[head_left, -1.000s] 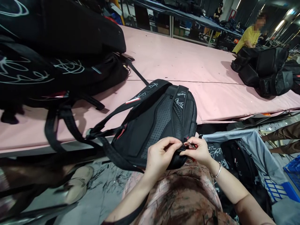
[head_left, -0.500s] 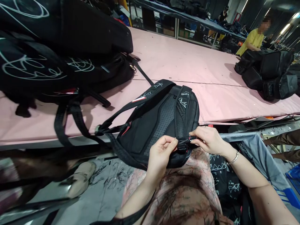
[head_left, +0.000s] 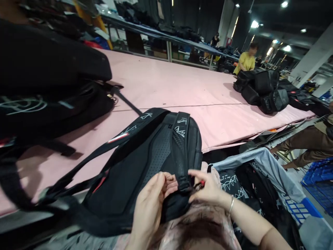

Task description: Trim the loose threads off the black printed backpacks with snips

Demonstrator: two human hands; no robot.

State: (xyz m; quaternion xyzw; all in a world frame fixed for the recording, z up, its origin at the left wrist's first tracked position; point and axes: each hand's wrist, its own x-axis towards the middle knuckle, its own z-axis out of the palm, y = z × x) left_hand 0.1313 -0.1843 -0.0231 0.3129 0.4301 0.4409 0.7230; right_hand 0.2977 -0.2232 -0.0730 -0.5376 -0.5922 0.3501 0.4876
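Observation:
A black backpack (head_left: 145, 163) with white line drawings lies back-up across the edge of the pink table (head_left: 187, 90), its lower end against my body. My left hand (head_left: 152, 203) is closed on the pack's bottom edge beside the lower end of the right shoulder strap (head_left: 182, 152). My right hand (head_left: 206, 189) pinches the strap's end at the same spot, with a small red-tipped thing between its fingers that I cannot make out. The other shoulder strap (head_left: 104, 149) runs off to the left.
A pile of black backpacks (head_left: 49, 83) fills the table's left. More black bags (head_left: 262, 90) lie at the far right, where a person in yellow (head_left: 246, 60) stands. A grey bin of black bags (head_left: 260, 180) and blue crates (head_left: 318, 177) are at my right.
The view has swung up and to the right. The backpack sits closer to me. My hands have drawn together again at the strap's lower end after the right hand had pulled rightward.

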